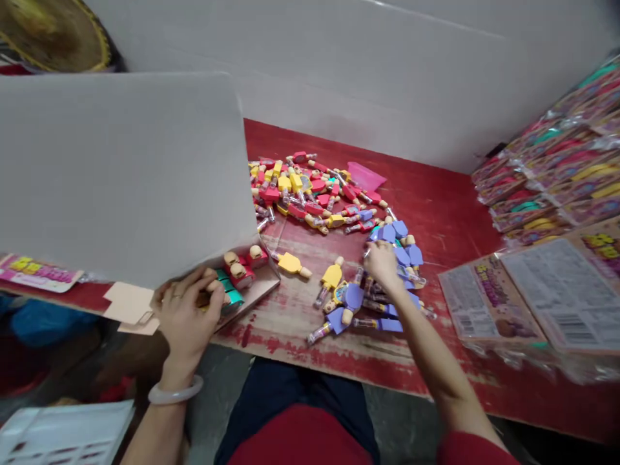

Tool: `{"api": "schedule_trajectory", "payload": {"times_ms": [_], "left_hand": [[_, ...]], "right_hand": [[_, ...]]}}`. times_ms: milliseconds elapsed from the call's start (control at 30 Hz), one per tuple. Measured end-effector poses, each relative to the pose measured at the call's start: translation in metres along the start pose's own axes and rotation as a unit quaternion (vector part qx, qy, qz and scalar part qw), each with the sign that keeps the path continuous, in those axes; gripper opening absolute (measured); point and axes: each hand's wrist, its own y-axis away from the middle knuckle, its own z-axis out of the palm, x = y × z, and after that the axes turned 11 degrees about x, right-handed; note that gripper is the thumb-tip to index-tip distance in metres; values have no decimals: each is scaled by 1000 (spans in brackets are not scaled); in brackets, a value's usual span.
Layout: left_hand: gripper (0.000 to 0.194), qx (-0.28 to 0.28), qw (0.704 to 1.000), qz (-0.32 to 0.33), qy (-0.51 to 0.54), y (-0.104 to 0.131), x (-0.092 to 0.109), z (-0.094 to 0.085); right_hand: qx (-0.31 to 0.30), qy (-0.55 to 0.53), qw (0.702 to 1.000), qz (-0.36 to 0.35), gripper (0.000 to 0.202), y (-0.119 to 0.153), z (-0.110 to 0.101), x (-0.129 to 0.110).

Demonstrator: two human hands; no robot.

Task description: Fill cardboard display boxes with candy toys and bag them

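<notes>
My left hand (186, 310) is at the open carton (264, 290) on the left, its fingers bent over the pieces inside. Red pieces with beige knobs (242, 274) and a teal piece (230, 289) lie in the carton beside these fingers. A beige knob shows at the fingertips; the rest of that piece is mostly covered. My right hand (382, 261) reaches into a heap of purple popsicle-shaped plastic pieces (402, 258) with clear tubes. Its fingers are closed, and what they hold is hidden. Yellow pieces (332, 274) lie between the two hands.
Red and yellow pieces (310, 194) are heaped farther back on the worn red table (436, 200). A large white flap (126, 168) rises at the left. Bagged, printed packs (557, 174) are stacked at the right, with printed cartons (537, 297) in front. A pink bag (365, 175) lies behind the heap.
</notes>
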Motion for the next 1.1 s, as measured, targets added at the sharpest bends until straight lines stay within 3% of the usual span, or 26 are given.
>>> {"api": "schedule_trajectory", "payload": {"times_ms": [100,200,233,300,333,400,500,600,700,800,1000,1100], "left_hand": [[14,-2,1000,-26,5,2,1,1],[14,-10,999,-46,5,3,5,0],[14,-12,999,-51,5,3,6,-1],[15,-19,998,-64,2,2,9,-2],[16,-21,997,-70,-1,1,10,-2],[16,-23,996,-80,-10,1,12,-3],[16,-20,996,-80,-11,1,14,-4],[15,-15,997,-71,0,1,14,-5],[14,-6,998,-64,9,2,14,-4],[13,0,998,-63,8,2,15,-4],[14,6,999,-39,4,4,10,-4],[15,11,1000,-19,-2,5,6,-4]], "right_hand": [[-33,30,999,0,22,-2,-3,58],[-10,11,999,-37,13,4,-9,69],[32,-16,999,-26,11,7,-13,62],[147,-124,981,22,26,19,-24,30],[206,-199,957,47,34,28,-29,7],[258,-361,896,25,35,49,-33,-52],[174,-484,857,-10,28,76,-17,-144],[109,-516,849,-29,28,87,16,-201],[120,-510,848,-81,31,87,44,-214],[154,-491,852,-97,30,84,57,-216],[114,-427,884,-150,28,92,62,-250],[91,-447,871,-182,38,96,56,-240]]}}
